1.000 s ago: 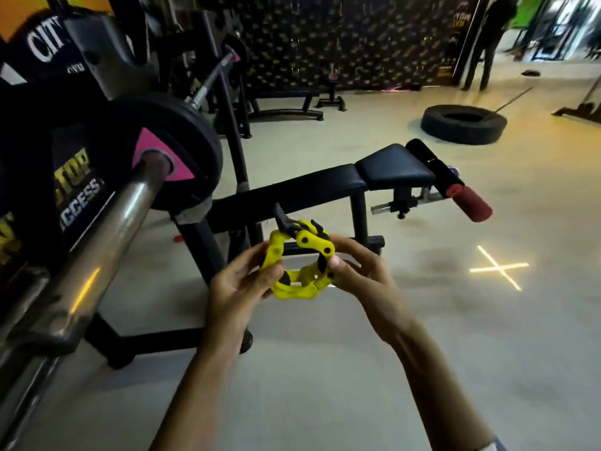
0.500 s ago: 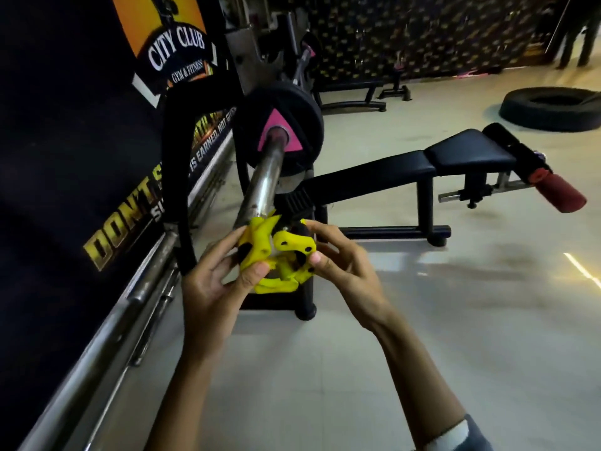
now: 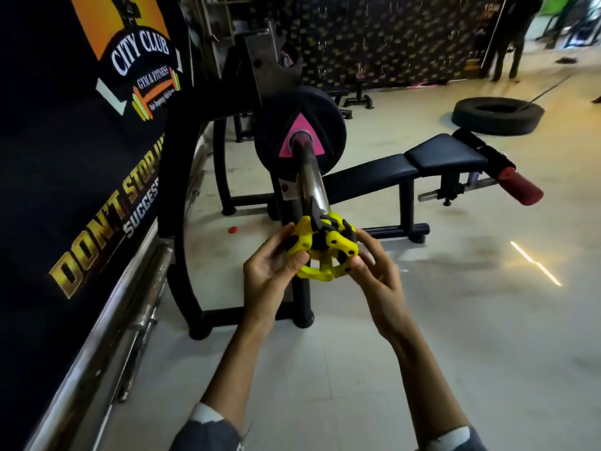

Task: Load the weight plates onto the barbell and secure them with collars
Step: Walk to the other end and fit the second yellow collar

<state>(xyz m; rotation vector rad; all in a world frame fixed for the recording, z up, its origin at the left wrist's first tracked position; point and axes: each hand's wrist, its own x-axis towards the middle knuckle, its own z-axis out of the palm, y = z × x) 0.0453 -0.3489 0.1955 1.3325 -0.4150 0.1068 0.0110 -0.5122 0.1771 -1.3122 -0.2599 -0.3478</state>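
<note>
A yellow clamp collar (image 3: pixel 322 252) with black inserts is held between both hands at the near end of the barbell sleeve (image 3: pixel 310 180). My left hand (image 3: pixel 268 275) grips its left side, my right hand (image 3: pixel 374 271) its right side. The collar's lever stands up and its ring looks spread. The chrome sleeve runs away from me to a black weight plate (image 3: pixel 276 144) with a pink triangle around the hub. The sleeve's tip is hidden behind the collar, so I cannot tell whether the collar is around it.
A black bench (image 3: pixel 390 170) with a red roller pad (image 3: pixel 520 188) stands to the right. The rack's black frame (image 3: pixel 182 255) and a chrome rail (image 3: pixel 107 327) along the banner wall lie left. A tyre (image 3: pixel 497 115) rests on the floor beyond; a person stands far back.
My view has swung left so the sleeve now points straight at me. Both hands have carried the collar from open space up to the sleeve's end.
</note>
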